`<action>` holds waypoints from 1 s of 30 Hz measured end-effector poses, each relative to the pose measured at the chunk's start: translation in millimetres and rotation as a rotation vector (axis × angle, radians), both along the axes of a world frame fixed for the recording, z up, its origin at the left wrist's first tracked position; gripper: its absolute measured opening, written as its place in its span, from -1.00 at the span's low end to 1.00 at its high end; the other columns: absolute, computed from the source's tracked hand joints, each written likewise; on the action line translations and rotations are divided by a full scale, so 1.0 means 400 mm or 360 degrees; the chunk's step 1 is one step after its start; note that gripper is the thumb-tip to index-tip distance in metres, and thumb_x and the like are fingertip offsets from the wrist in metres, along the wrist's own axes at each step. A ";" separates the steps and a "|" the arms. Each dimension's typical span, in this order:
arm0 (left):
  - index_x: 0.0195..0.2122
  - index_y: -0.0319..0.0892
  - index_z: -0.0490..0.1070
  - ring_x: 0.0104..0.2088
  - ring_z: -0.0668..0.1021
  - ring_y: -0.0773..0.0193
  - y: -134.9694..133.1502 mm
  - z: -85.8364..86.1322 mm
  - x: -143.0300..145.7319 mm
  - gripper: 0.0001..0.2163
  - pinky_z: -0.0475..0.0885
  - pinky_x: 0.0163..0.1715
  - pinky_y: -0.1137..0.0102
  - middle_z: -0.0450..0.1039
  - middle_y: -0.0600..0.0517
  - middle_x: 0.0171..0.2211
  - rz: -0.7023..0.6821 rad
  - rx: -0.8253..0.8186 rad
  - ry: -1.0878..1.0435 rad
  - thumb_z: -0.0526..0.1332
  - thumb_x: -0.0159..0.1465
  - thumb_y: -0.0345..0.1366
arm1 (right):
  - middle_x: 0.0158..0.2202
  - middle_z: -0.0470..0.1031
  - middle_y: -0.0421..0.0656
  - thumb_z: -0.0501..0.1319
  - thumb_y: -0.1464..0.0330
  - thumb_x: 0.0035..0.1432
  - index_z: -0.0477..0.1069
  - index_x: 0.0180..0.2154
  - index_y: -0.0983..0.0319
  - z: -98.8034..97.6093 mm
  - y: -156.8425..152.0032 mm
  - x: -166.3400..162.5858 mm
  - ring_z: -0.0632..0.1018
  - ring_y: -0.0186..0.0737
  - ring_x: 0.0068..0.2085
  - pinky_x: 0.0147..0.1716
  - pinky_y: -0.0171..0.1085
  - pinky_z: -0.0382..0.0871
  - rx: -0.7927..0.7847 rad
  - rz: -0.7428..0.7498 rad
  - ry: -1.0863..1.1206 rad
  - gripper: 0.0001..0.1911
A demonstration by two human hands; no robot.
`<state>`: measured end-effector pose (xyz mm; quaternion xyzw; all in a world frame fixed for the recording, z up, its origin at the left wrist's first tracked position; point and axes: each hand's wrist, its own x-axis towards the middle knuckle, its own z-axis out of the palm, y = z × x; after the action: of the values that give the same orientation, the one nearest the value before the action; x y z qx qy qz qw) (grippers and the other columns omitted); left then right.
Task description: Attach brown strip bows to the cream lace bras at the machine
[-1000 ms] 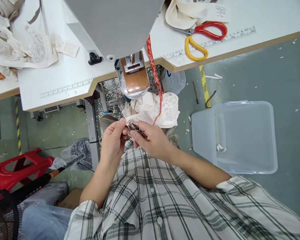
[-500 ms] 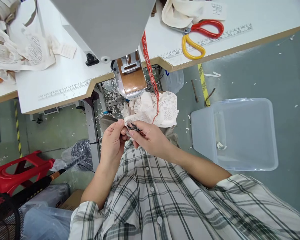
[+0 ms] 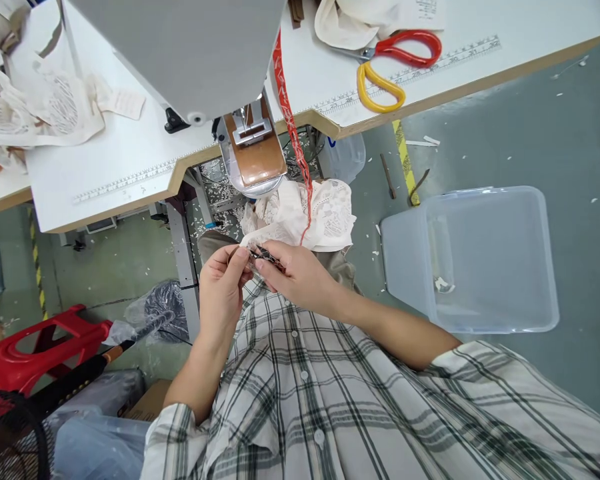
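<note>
My left hand (image 3: 223,277) is closed, thumb against fingers, pinching the edge of a white lace garment (image 3: 333,213) that lies over my lap. Close beside it, my right hand (image 3: 297,273) is wrapped around small dark thread snips (image 3: 266,255), whose tips point at the pinched edge. A red cord (image 3: 291,120) runs down from beside the sewing machine to my right hand. The fingers hide most of the snips and the bit of cloth between my hands.
The sewing machine (image 3: 190,53) hangs over the table (image 3: 105,157) ahead, its brown-topped bed (image 3: 260,163) just beyond my lap. Red-and-yellow scissors (image 3: 380,87) lie on the right side. A clear plastic bin (image 3: 495,260) stands on the floor at right, a red stool (image 3: 40,347) at left.
The view has shifted slightly, so the machine and scissors sit a little further left and up. My hands stay close together, with the snips still at the cloth's edge.
</note>
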<state>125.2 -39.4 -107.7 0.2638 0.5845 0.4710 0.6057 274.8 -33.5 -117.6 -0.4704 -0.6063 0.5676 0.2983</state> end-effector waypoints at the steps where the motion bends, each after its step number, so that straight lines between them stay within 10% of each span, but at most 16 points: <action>1: -0.46 -0.21 0.49 -0.56 0.32 0.49 -0.002 0.001 0.002 -0.78 0.28 -0.51 0.56 0.34 0.14 -0.55 0.0005 0.0017 0.0024 0.44 0.14 -0.19 | -0.60 0.35 -0.32 0.07 0.33 0.34 0.25 -0.37 0.17 -0.002 -0.001 -0.001 0.34 -0.36 -0.56 -0.55 -0.33 0.14 0.0012 -0.0003 -0.0009 -0.82; 12: -0.45 -0.21 0.46 -0.55 0.25 0.47 -0.023 -0.048 0.001 -0.79 0.24 -0.50 0.54 0.23 0.16 -0.58 -0.0021 -0.0096 -0.0087 0.42 0.17 -0.22 | -0.54 0.27 -0.29 0.07 0.19 0.40 0.28 -0.27 0.17 0.016 -0.006 0.029 0.31 -0.35 -0.53 -0.51 -0.32 0.22 0.0103 -0.0429 0.0294 -0.78; 30: -0.38 -0.16 0.58 -0.49 0.37 0.40 -0.026 -0.017 0.009 -0.83 0.30 -0.45 0.50 0.39 0.11 -0.53 0.0031 0.0206 0.0365 0.36 0.24 -0.16 | -0.41 0.49 -0.13 0.14 0.33 0.25 0.38 -0.36 0.22 -0.026 0.029 -0.018 0.44 -0.23 -0.38 -0.41 -0.26 0.19 0.0865 -0.0236 -0.0681 -0.86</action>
<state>128.8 -49.8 -114.7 0.3489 0.6208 0.4804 0.5119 267.8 -22.1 -128.0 -0.5247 -0.7483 0.2508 0.3191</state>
